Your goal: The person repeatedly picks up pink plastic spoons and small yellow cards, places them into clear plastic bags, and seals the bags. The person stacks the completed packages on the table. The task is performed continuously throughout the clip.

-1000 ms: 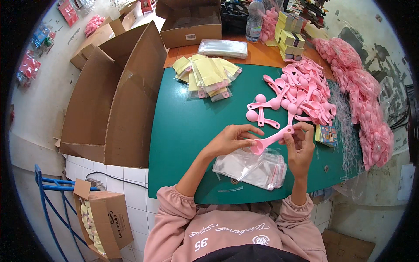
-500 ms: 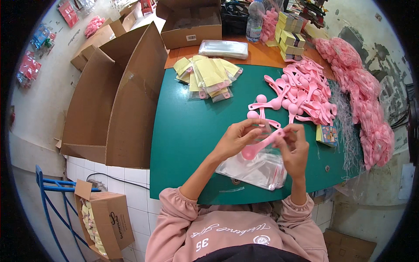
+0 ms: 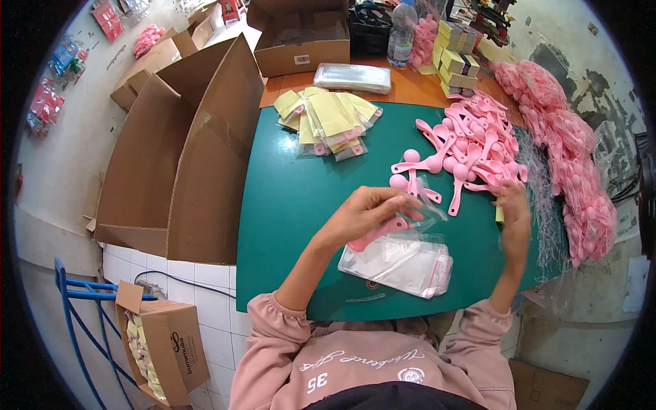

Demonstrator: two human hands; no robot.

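My left hand (image 3: 369, 213) is closed on a clear plastic bag (image 3: 433, 216), with a pink measuring spoon (image 3: 373, 235) under the fingers, apparently inside the bag. Below it, a stack of clear bags (image 3: 389, 265) lies on the green tabletop (image 3: 294, 225). My right hand (image 3: 515, 219) is over a small stack of cards (image 3: 499, 211) at the right and mostly covers it; motion blurs its fingers. Just beyond that hand spreads a heap of loose pink spoons (image 3: 486, 140).
Packed bags with yellow cards (image 3: 331, 117) lie at the far left of the table. Behind them are a pack of clear bags (image 3: 352, 78), a water bottle (image 3: 402, 37) and banded card stacks (image 3: 456, 61). Bagged pink spoons (image 3: 560, 137) line the right edge. A large carton (image 3: 212, 157) stands left.
My right hand has let go of the spoon and moved right to the card stack. The left hand keeps the bag and spoon, now slightly farther left.
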